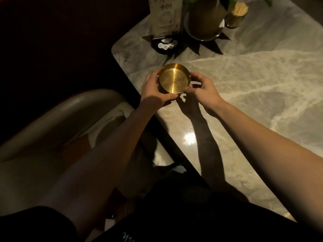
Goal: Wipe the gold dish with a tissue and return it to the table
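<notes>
Dish (173, 78) between my two hands is the whole matter: the gold dish sits tilted, its open face turned up toward me, over the near-left edge of the marble table (262, 75). My left hand (153, 89) cups its left wall and underside in a closed grip, while my right hand (202, 88) pinches the right rim with curled fingers. No tissue shows in either hand, so I judge the right, the lighter hold, should let go to fetch one.
</notes>
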Tool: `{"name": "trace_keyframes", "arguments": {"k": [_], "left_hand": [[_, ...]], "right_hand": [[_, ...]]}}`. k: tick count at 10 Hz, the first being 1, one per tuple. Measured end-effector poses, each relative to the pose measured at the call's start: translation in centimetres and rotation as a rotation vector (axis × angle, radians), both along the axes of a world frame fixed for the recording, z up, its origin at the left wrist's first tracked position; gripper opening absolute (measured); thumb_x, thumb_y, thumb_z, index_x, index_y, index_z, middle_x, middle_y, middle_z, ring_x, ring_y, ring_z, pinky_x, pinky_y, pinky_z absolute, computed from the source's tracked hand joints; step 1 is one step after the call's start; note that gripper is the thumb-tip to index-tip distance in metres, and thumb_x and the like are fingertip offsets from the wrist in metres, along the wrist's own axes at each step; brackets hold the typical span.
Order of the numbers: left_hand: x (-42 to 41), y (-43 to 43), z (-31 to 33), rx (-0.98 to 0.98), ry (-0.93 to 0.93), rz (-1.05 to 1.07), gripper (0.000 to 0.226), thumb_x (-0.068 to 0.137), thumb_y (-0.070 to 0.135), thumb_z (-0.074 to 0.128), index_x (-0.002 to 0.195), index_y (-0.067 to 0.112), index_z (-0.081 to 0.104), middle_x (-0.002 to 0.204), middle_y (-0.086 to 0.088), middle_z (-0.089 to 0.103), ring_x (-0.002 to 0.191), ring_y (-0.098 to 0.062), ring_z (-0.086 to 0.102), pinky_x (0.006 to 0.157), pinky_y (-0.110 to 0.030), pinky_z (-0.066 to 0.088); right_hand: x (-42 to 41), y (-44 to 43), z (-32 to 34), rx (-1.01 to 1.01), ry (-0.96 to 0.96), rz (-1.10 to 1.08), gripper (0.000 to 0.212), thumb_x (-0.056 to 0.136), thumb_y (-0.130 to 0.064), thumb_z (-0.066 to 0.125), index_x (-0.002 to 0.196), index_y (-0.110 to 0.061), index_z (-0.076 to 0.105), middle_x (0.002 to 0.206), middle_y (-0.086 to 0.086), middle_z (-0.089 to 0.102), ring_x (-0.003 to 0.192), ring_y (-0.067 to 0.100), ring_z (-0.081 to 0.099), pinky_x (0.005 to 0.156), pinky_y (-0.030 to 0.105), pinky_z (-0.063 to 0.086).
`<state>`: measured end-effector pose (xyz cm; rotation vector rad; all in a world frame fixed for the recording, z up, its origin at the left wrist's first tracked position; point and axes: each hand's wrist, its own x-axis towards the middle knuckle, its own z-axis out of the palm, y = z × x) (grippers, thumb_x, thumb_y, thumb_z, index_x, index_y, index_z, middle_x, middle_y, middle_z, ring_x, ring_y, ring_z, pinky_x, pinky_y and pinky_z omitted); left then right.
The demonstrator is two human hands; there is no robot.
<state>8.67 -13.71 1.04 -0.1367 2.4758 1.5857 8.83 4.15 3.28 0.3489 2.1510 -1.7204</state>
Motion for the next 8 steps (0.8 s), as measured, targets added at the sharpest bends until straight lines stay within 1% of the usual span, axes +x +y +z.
{"name": "trace_keyframes", "arguments": {"k": [1, 2, 3, 4, 5, 6, 7, 8], "left_hand": [[-1.7, -1.3, -1.8, -0.067, 0.02, 0.047, 0.1, 0.05, 0.028, 0.093, 0.139, 0.016, 0.047, 0.139, -0.006, 0.045, 0.123, -0.024, 0.055, 0.103, -0.044, 0.052], [-3.9, -2.6, -4.3, -0.099, 0.014, 0.073, 0.104, 0.048, 0.035, 0.091, 0.14, 0.019, 0.045, 0.139, -0.005, 0.044, 0.126, -0.027, 0.053, 0.106, -0.048, 0.049], [-5.5, -3.2, -5.0, -0.11, 0.022, 0.088, 0.103, 0.051, 0.03, 0.093, 0.141, 0.018, 0.044, 0.141, -0.004, 0.044, 0.127, -0.024, 0.053, 0.108, -0.045, 0.048], [-6.1, -3.5, -5.4, -0.088, 0.031, 0.096, 0.102, 0.053, 0.026, 0.093, 0.142, 0.016, 0.043, 0.143, -0.005, 0.043, 0.128, -0.024, 0.052, 0.11, -0.044, 0.046], [-6.2, -3.9, -5.5, -0.087, 0.021, 0.115, 0.101, 0.056, 0.02, 0.093, 0.143, 0.015, 0.043, 0.144, -0.006, 0.043, 0.131, -0.024, 0.05, 0.111, -0.043, 0.045], [-5.9, -4.5, -6.2, -0.102, -0.016, 0.112, 0.103, 0.057, 0.019, 0.094, 0.145, 0.012, 0.04, 0.145, -0.009, 0.046, 0.134, -0.026, 0.048, 0.111, -0.046, 0.045], [-5.8, -5.0, -6.5, -0.08, -0.038, 0.081, 0.109, 0.058, 0.02, 0.093, 0.148, 0.01, 0.034, 0.148, -0.011, 0.045, 0.137, -0.027, 0.046, 0.113, -0.046, 0.043], [-5.2, -5.2, -5.9, -0.116, -0.017, 0.073, 0.104, 0.067, 0.02, 0.088, 0.152, 0.011, 0.028, 0.154, -0.013, 0.039, 0.143, -0.027, 0.038, 0.119, -0.04, 0.034]], "right_hand": [[-2.2, -1.7, -0.9, 0.025, -0.042, 0.005, 0.051, 0.086, 0.007, 0.057, 0.132, -0.012, 0.051, 0.122, 0.003, 0.059, 0.112, 0.028, 0.062, 0.095, 0.041, 0.054], [-4.8, -3.5, -2.0, 0.054, -0.108, -0.009, 0.053, 0.084, 0.006, 0.056, 0.135, -0.008, 0.049, 0.129, 0.005, 0.058, 0.12, 0.026, 0.056, 0.102, 0.039, 0.049], [-6.2, -4.9, -2.3, 0.076, -0.134, -0.018, 0.059, 0.081, 0.005, 0.058, 0.138, -0.006, 0.045, 0.134, 0.009, 0.056, 0.124, 0.025, 0.053, 0.107, 0.041, 0.046], [-6.5, -5.7, -2.6, 0.08, -0.132, -0.041, 0.063, 0.08, 0.004, 0.059, 0.14, -0.005, 0.041, 0.136, 0.009, 0.054, 0.126, 0.026, 0.052, 0.107, 0.043, 0.046], [-6.6, -6.3, -2.5, 0.084, -0.137, -0.042, 0.064, 0.082, 0.007, 0.057, 0.141, -0.005, 0.039, 0.135, 0.008, 0.053, 0.127, 0.026, 0.052, 0.108, 0.044, 0.046], [-6.2, -6.7, -2.5, 0.054, -0.134, -0.022, 0.066, 0.084, 0.011, 0.055, 0.144, -0.005, 0.035, 0.14, 0.01, 0.05, 0.128, 0.027, 0.051, 0.108, 0.045, 0.045], [-5.7, -7.0, -2.1, -0.003, -0.135, -0.013, 0.066, 0.085, 0.014, 0.052, 0.145, -0.003, 0.032, 0.138, 0.009, 0.05, 0.127, 0.025, 0.051, 0.109, 0.043, 0.045], [-5.0, -6.8, -1.5, -0.03, -0.118, -0.035, 0.065, 0.088, 0.013, 0.051, 0.147, -0.002, 0.027, 0.141, 0.008, 0.047, 0.129, 0.018, 0.047, 0.112, 0.037, 0.041]]}}
